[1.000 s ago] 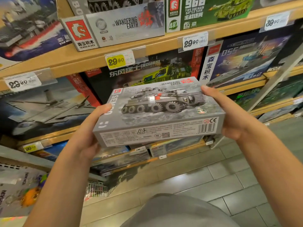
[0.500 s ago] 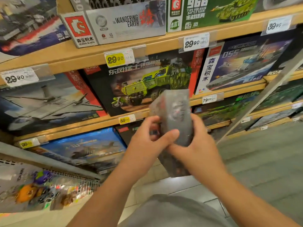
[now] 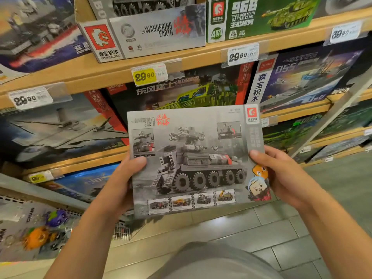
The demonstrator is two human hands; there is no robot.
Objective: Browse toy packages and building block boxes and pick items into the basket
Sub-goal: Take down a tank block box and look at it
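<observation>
While both hands hold it up in the centre of the frame, the flat grey cardboard building-block box [image 3: 196, 160] faces the camera with its broad printed side. That side shows a grey many-wheeled armoured vehicle with a rocket turret, the words "Wandering Earth" with red characters at its upper left, a red-and-white brand logo at its upper right, two cartoon block faces at its lower right, and a row of four small vehicle pictures along its lower edge. The left hand [image 3: 122, 178] grips the box's left edge, thumb laid across the front and fingers hidden behind. The right hand [image 3: 281, 174] grips the right edge in the same way, thumb on the front near the cartoon faces. The box is in front of wooden store shelves [image 3: 96, 75] stacked with other boxed sets, below a yellow price tag [image 3: 145, 76] reading 29.90.
</observation>
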